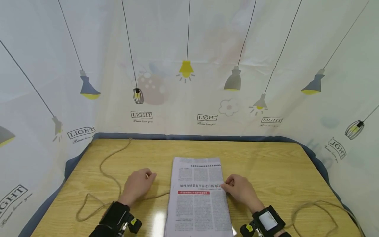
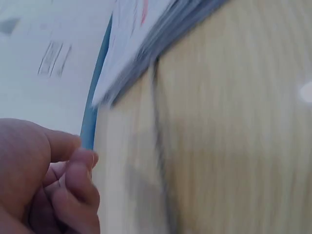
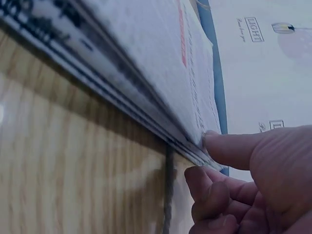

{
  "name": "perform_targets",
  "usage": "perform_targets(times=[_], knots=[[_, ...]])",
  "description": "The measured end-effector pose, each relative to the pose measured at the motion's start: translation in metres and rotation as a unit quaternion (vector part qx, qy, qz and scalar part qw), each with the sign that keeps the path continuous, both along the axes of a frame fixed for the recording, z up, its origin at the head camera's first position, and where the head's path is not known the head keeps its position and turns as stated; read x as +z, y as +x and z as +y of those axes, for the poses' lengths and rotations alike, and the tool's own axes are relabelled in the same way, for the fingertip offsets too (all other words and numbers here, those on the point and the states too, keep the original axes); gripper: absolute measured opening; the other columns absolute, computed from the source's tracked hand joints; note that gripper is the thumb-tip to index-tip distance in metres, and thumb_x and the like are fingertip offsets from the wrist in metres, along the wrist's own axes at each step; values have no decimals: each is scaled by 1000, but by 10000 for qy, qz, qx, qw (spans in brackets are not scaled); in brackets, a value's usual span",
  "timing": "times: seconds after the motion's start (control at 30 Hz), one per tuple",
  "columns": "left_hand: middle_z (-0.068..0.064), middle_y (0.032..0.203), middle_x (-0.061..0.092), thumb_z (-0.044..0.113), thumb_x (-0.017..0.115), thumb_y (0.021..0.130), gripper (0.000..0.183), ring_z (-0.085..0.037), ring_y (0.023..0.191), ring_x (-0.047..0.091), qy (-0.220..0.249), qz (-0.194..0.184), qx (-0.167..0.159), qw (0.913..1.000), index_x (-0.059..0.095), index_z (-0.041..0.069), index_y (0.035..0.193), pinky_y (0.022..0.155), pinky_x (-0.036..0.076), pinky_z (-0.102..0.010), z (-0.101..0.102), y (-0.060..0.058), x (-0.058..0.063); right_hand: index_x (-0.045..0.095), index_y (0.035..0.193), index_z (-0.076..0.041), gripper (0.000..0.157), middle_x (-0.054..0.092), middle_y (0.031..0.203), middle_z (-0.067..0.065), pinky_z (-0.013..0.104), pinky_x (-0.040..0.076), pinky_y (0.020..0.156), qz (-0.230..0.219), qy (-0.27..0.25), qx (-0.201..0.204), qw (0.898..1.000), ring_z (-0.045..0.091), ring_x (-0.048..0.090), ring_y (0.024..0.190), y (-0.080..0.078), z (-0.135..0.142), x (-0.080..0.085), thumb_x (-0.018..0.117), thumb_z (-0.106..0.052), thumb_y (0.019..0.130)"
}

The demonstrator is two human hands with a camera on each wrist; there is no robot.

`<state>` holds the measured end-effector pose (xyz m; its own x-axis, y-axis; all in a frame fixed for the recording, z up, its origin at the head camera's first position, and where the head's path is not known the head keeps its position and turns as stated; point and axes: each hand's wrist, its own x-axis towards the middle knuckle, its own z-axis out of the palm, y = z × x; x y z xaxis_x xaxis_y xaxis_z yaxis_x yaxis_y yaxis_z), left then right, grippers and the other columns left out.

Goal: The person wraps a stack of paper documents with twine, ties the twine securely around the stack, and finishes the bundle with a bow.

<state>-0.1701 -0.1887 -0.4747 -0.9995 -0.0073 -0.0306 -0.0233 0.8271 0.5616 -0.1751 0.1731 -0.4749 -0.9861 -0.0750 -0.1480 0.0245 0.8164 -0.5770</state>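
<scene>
A stack of folded newspapers (image 1: pixel 204 210) lies on the wooden table in front of me, its printed top page showing a red strip. My right hand (image 1: pixel 241 190) is at the stack's right edge. In the right wrist view, the thumb (image 3: pixel 231 148) lies on the top page and the fingers bend in at the edge below, pinching the newspapers (image 3: pixel 161 73). To the left of the stack, my left hand (image 1: pixel 138 185) is apart from it, fingers loosely curled around nothing. A thin rope (image 2: pixel 158 131) runs beneath the newspapers and comes out on both sides.
On the left, the rope (image 1: pixel 102 164) loops across the table (image 1: pixel 260 161) toward the back edge. More rope (image 1: pixel 314 205) lies coiled at the right. A white curtain (image 1: pixel 177 121) printed with lamps encloses the back and sides. Each wrist wears a black strapped camera mount (image 1: pixel 267 221).
</scene>
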Motion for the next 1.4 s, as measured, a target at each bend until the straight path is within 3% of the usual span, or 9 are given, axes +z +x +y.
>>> perform_targets(times=[0.13, 0.27, 0.4, 0.5, 0.67, 0.9, 1.13, 1.23, 1.4], knots=[[-1, 64, 53, 30, 57, 97, 23, -16, 54, 44, -508, -81, 283, 9983, 63, 10, 89, 52, 30, -29, -38, 0, 8, 67, 92, -7, 20, 65, 82, 3, 29, 43, 62, 141, 13, 25, 9999, 13, 55, 70, 0, 10, 2, 70, -26, 89], [-6, 73, 56, 32, 59, 94, 26, -19, 61, 49, -1022, -470, 641, 9916, 58, 6, 92, 54, 34, -32, -69, 0, 7, 67, 94, -6, 20, 67, 83, 3, 30, 44, 61, 232, -29, -56, 9997, 13, 57, 70, 0, 19, 3, 68, -26, 90], [-15, 77, 58, 38, 62, 92, 46, -24, 61, 53, -1387, -805, 925, 9827, 53, -6, 106, 54, 39, -36, -85, 0, 4, 68, 96, -8, 21, 68, 85, 4, 31, 44, 63, 147, -43, -244, 9996, 14, 58, 73, -1, 26, 5, 66, -28, 92], [-16, 74, 58, 43, 63, 90, 53, -26, 59, 54, -1474, -906, 1054, 9793, 52, -7, 103, 52, 39, -37, -90, 0, 1, 68, 99, -6, 24, 69, 90, 6, 34, 47, 66, 77, -25, -270, 9996, 17, 61, 78, -1, 32, 7, 63, -29, 94], [-11, 70, 57, 47, 62, 89, 47, -24, 59, 53, -1381, -1017, 1121, 9788, 56, 1, 85, 52, 37, -34, -93, -1, -1, 67, 103, -3, 28, 69, 98, 11, 41, 50, 73, 18, 52, -245, 9997, 22, 63, 86, -2, 39, 5, 62, -29, 94], [-14, 67, 51, 49, 62, 88, 61, -26, 57, 51, -1213, -1171, 1524, 9738, 46, -8, 103, 51, 36, -34, -96, 0, 1, 67, 104, -3, 30, 68, 100, 12, 42, 50, 74, 1, 100, -292, 9995, 24, 63, 88, -4, 47, -2, 61, -30, 95], [0, 53, 38, 35, 61, 92, 40, -17, 49, 40, -1013, -1080, 1332, 9800, 49, 11, 63, 47, 29, -30, -104, 3, 0, 67, 104, -2, 30, 67, 90, 6, 34, 46, 66, -35, -3, -253, 9997, 17, 60, 78, -4, 51, -4, 61, -30, 95], [3, 53, 35, 29, 65, 90, 37, -15, 50, 35, -700, -1074, 1286, 9834, 53, 14, 59, 49, 27, -30, -106, 3, 0, 67, 105, -2, 31, 66, 89, 6, 33, 46, 65, -115, -54, -260, 9996, 16, 59, 77, -3, 52, -5, 60, -31, 96], [-5, 66, 63, 24, 70, 86, 22, -18, 59, 51, -498, -1014, 1214, 9862, 74, 5, 75, 54, 36, -31, -108, 2, 5, 67, 105, -2, 32, 66, 89, 5, 34, 47, 67, -124, -22, -236, 9996, 16, 59, 78, -3, 53, -6, 60, -31, 96]])
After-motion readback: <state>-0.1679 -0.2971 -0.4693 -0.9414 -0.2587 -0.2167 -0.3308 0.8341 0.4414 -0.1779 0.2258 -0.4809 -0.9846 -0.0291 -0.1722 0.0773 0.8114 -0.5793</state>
